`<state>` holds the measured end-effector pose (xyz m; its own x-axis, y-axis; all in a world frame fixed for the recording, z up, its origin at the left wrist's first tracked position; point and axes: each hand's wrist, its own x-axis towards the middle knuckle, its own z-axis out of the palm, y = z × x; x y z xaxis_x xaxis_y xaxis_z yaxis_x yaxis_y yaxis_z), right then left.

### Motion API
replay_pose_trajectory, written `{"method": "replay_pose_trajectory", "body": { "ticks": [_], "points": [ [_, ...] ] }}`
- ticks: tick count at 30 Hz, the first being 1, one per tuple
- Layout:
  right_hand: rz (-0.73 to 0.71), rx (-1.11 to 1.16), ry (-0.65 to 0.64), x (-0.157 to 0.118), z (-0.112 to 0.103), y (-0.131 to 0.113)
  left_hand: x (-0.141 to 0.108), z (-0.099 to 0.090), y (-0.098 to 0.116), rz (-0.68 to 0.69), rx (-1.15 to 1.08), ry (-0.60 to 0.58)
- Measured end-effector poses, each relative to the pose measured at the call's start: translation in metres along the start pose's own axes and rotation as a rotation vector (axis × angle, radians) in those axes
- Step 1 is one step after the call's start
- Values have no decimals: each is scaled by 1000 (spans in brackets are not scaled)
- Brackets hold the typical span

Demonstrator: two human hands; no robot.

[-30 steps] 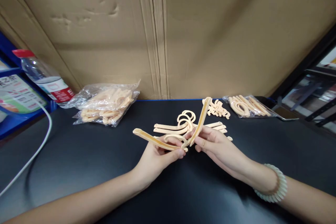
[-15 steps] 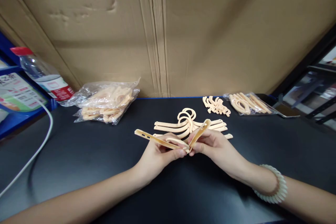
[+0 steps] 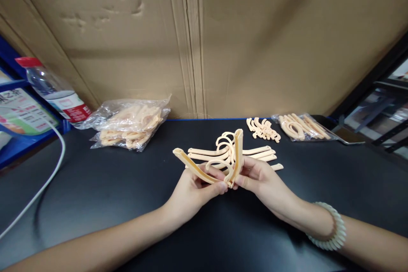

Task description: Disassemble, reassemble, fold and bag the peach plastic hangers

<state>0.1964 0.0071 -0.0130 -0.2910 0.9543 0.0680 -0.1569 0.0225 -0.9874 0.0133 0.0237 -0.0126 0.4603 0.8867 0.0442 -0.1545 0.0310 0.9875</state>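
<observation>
Our left hand [image 3: 193, 193] pinches one curved arm [image 3: 196, 169], right hand [image 3: 270, 182] the steeper arm [image 3: 239, 153] | ends meet beside the hook [image 3: 230, 171], over the table [image 3: 95, 195], near hangers [image 3: 204, 152] | we'd best grip close in, pressing evenly, untwisted.

The 2 hands [image 3: 199, 191] [image 3: 264, 178] held hanger arms [image 3: 194, 168] above the table [image 3: 127, 195], near its middle.
</observation>
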Motion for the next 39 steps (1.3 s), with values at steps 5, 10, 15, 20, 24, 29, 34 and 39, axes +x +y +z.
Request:
{"method": "replay_pose_trajectory", "body": {
  "ticks": [5, 10, 15, 20, 24, 29, 34, 39],
  "points": [
    [-21, 6, 6, -1, 2, 2, 0, 0, 0, 10, -9, 5],
    [-85, 22, 20, -2, 6, 4, -1, 4, 4, -4, -49, 34],
    [-83, -25, 3, 0, 4, 1, -2, 4, 6, -37, -29, 75],
    [-92, -105, 0, 8, -17, -21, -1, -2, 10, -77, -22, 155],
    [6, -233, -100, 15, -50, -44, 4, -14, 20, -43, -4, 191],
    [-24, -595, -141, 18, -84, -64, 19, -43, 35, -93, 0, 97],
    [-104, -705, -38, 17, -94, -69, 32, -72, 49, -28, 273, -27],
    [-84, -746, -39, 15, -97, -72, 30, -83, 59, 221, 817, -192]
  ]
}}
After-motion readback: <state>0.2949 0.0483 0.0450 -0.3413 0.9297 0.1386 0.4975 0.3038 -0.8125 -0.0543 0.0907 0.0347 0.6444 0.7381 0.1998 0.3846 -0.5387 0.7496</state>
